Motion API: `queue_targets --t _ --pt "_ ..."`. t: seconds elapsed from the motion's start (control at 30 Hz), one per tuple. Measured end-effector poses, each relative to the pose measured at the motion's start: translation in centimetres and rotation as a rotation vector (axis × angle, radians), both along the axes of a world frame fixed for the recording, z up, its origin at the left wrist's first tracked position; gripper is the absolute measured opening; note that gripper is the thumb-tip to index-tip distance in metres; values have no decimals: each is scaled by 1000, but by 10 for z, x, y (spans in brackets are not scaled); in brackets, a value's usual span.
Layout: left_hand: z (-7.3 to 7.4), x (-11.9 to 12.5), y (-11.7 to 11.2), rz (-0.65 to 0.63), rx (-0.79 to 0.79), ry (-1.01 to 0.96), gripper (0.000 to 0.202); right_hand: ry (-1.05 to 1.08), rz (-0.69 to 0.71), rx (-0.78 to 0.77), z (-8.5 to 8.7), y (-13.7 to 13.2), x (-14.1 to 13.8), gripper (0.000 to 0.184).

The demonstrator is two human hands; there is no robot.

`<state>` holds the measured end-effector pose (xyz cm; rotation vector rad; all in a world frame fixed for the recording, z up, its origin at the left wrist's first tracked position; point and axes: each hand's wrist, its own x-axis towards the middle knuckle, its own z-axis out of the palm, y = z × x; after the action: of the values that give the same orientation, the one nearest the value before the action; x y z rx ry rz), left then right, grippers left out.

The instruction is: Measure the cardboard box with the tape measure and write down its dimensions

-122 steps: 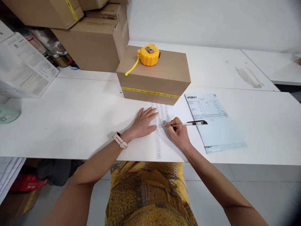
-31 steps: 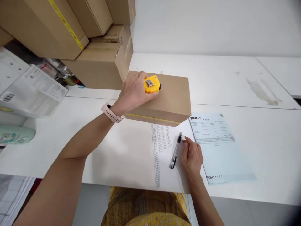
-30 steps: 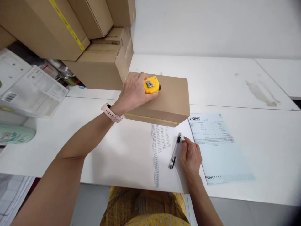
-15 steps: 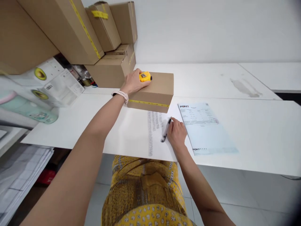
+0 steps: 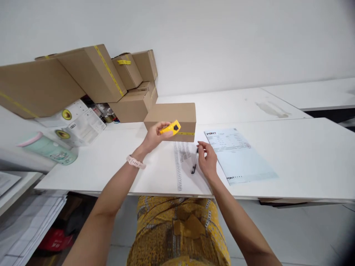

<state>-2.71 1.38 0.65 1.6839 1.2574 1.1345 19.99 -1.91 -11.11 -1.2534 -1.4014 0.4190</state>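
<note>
My left hand (image 5: pixel 153 136) is closed around a yellow tape measure (image 5: pixel 171 128) and holds it in the air in front of a small cardboard box (image 5: pixel 172 114) with a yellow tape band. My right hand (image 5: pixel 208 159) hovers just above a white sheet of printed columns (image 5: pixel 181 159), fingers loosely curled and apart, holding nothing. A black pen (image 5: pixel 194 163) lies on that sheet right beside its fingertips. A pale blue printed form (image 5: pixel 235 153) lies to the right of the hand.
Larger cardboard boxes (image 5: pixel 91 74) are stacked at the back left against the wall. White cartons with avocado pictures (image 5: pixel 74 123) and a mint green bottle (image 5: pixel 47 147) lie at the left. The white table (image 5: pixel 291 155) stretches right; paper stacks (image 5: pixel 33 225) sit below left.
My left hand has lifted the tape measure off the box top and brought it toward me. My right hand has let the pen lie and risen slightly. The camera has tilted up.
</note>
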Motion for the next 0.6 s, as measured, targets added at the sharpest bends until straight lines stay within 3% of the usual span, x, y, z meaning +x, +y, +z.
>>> queue_targets --t 0.07,0.13,0.27,0.33,0.43,0.5,0.6 --pt "-9 -5 -15 -57 -65 -66 57 137 59 -85 21 5 2 37" --pt "-13 -17 -12 2 -24 -130 55 178 39 -75 41 21 7 40" --pt "-11 -55 34 285 262 -408 56 287 150 -240 66 71 11 49" --pt "-12 -74 59 397 291 -539 56 344 174 -372 69 95 6 54" --pt "-15 -89 78 441 172 -643 53 354 315 -434 69 116 -7 61" --pt "-16 -91 75 388 94 -666 52 327 385 -435 68 118 -11 66" --pt "-17 -86 50 256 57 -679 54 241 385 -390 66 105 -6 73"
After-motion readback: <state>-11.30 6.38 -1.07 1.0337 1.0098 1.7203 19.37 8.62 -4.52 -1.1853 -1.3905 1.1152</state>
